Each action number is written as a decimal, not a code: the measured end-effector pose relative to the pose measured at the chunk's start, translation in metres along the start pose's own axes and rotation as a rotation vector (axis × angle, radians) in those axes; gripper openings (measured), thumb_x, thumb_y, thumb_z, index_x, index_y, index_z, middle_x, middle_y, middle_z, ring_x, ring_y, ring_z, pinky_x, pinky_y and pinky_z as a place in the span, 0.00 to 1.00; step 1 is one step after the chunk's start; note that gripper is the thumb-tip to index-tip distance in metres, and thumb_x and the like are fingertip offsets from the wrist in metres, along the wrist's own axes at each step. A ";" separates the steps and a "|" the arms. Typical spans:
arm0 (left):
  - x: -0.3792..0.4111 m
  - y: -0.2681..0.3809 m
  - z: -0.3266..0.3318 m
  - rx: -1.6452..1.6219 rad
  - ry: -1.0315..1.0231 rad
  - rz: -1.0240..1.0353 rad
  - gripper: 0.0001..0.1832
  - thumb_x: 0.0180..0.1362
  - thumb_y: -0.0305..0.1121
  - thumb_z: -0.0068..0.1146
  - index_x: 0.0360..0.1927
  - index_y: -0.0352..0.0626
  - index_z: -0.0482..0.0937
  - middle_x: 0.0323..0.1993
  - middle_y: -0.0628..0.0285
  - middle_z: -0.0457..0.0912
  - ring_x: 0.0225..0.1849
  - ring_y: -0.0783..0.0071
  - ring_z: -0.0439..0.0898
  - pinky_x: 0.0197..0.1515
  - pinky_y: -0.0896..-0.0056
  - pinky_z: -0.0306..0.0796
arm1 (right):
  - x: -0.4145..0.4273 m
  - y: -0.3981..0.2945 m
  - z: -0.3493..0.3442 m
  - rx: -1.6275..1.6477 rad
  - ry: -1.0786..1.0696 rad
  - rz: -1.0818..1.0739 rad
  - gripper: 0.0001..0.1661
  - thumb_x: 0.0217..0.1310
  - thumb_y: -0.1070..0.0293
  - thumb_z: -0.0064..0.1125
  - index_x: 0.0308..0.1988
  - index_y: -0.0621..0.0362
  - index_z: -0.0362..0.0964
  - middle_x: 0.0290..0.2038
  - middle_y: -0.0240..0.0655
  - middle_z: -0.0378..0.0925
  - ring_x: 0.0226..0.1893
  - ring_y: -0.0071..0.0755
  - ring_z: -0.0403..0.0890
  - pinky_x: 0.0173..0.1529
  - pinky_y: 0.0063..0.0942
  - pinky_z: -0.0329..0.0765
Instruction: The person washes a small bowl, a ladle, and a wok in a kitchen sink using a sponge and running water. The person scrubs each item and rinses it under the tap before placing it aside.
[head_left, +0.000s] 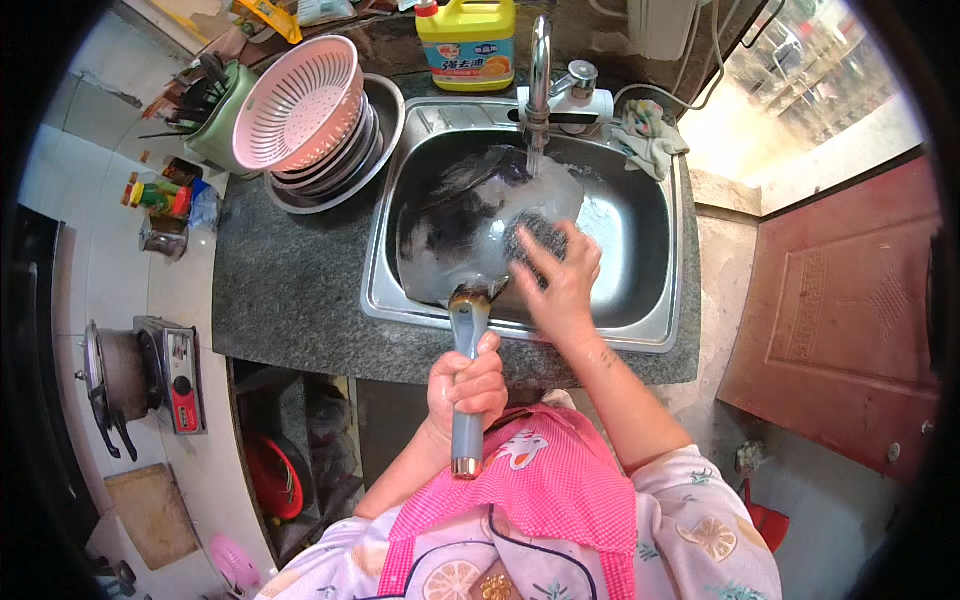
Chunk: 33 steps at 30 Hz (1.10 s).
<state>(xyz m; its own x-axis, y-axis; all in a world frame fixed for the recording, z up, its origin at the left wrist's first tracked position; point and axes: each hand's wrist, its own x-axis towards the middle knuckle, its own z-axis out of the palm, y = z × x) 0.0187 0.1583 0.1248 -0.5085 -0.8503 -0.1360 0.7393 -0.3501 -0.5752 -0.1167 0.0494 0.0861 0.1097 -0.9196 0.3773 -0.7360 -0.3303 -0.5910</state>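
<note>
My left hand (469, 386) is wrapped around the grey handle (469, 337) of a dark wok. The wok (442, 232) lies tilted inside the stainless steel sink (634, 232), its inner face wet and partly covered with greyish suds. With its fingers spread over a steel wool scourer (546, 234), my right hand (564, 274) presses it against the right part of the wok's inside. Water runs from the chrome faucet (539, 67) onto the wok's far side. Near the handle joint, the metal looks browned.
Left of the sink, a pink colander (300, 105) tops stacked metal bowls in a wide basin (394, 112). A yellow detergent jug (466, 45) stands behind. A cloth (649, 139) hangs over the back right corner. Further left are a knife holder (225, 120), jars (163, 234) and a pot (124, 375).
</note>
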 end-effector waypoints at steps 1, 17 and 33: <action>0.000 -0.002 -0.002 -0.004 0.001 0.001 0.09 0.50 0.21 0.45 0.34 0.37 0.60 0.13 0.67 0.61 0.09 0.83 0.64 0.11 0.79 0.63 | 0.011 0.007 0.002 0.015 0.037 0.029 0.24 0.49 0.58 0.64 0.50 0.37 0.76 0.56 0.41 0.61 0.56 0.53 0.58 0.59 0.48 0.57; -0.031 0.025 -0.038 0.195 0.088 -0.123 0.11 0.54 0.26 0.49 0.38 0.39 0.60 0.14 0.68 0.63 0.10 0.84 0.65 0.11 0.80 0.63 | 0.044 0.138 0.042 1.537 -0.028 0.961 0.33 0.54 0.64 0.62 0.59 0.54 0.63 0.49 0.37 0.72 0.48 0.36 0.74 0.50 0.37 0.74; -0.058 0.117 0.015 2.940 1.427 0.017 0.20 0.45 0.26 0.55 0.44 0.36 0.66 0.32 0.38 0.79 0.40 0.39 0.77 0.43 0.45 0.70 | 0.025 0.068 0.018 0.210 0.021 0.129 0.29 0.54 0.55 0.62 0.56 0.43 0.69 0.61 0.45 0.55 0.62 0.53 0.55 0.63 0.49 0.57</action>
<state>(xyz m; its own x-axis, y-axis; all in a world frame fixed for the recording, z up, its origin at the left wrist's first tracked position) 0.1415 0.1602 0.0773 0.2909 -0.8265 -0.4820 -0.8990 -0.4085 0.1578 -0.1523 0.0005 0.0422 0.0087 -0.9531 0.3027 -0.5879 -0.2497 -0.7694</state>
